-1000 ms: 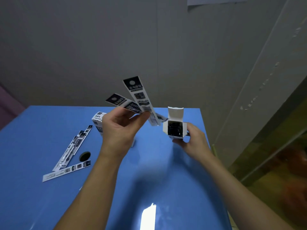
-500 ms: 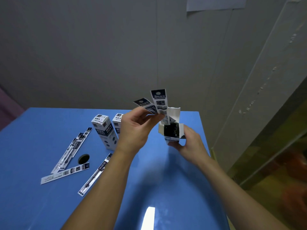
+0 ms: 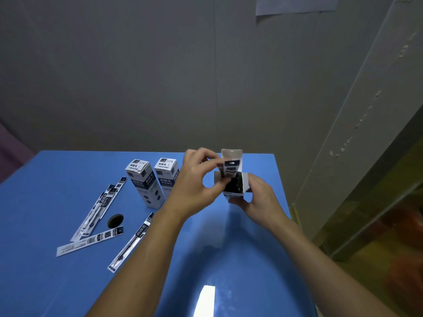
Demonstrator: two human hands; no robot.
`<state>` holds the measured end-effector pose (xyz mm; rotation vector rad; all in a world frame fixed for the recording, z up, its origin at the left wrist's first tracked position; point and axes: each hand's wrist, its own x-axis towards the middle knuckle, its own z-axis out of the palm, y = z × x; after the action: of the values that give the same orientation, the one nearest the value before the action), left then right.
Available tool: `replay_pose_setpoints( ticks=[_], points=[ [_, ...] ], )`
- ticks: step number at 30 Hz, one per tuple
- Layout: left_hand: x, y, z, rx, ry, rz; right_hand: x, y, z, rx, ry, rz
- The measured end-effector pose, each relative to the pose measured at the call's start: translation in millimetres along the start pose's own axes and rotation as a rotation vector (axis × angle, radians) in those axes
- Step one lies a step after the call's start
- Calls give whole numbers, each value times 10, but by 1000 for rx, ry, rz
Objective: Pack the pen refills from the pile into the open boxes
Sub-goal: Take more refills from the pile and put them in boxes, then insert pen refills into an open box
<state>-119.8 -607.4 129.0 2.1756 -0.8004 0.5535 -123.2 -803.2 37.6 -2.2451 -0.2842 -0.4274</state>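
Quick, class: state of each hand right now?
Left hand: pinches pen refills entering the open box.
Right hand: holds the open box.

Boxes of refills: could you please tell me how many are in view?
3. Two closed boxes stand side by side on the blue table; one open box is held in the right hand. More may be out of frame.

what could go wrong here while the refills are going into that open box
1. The left hand pinches the packaged pen refills near their tops at the small white open cardboard box; they might snag on its side flaps.
2. The right hand holds the box in the air, so pushing could tilt it.
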Motion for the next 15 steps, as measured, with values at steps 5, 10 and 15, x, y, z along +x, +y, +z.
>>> replay_pose_setpoints(
  ticks=[5,10,15],
  points=[
    [26,127,-87,-198,34,-50,6,48,9,-10,-18,26],
    [25,-2,22,24,38,-66,12,36,40,-17,-35,16],
    [-4,15,-38,-35,-24,-145,-5,77,67,-29,-64,40]
  ],
)
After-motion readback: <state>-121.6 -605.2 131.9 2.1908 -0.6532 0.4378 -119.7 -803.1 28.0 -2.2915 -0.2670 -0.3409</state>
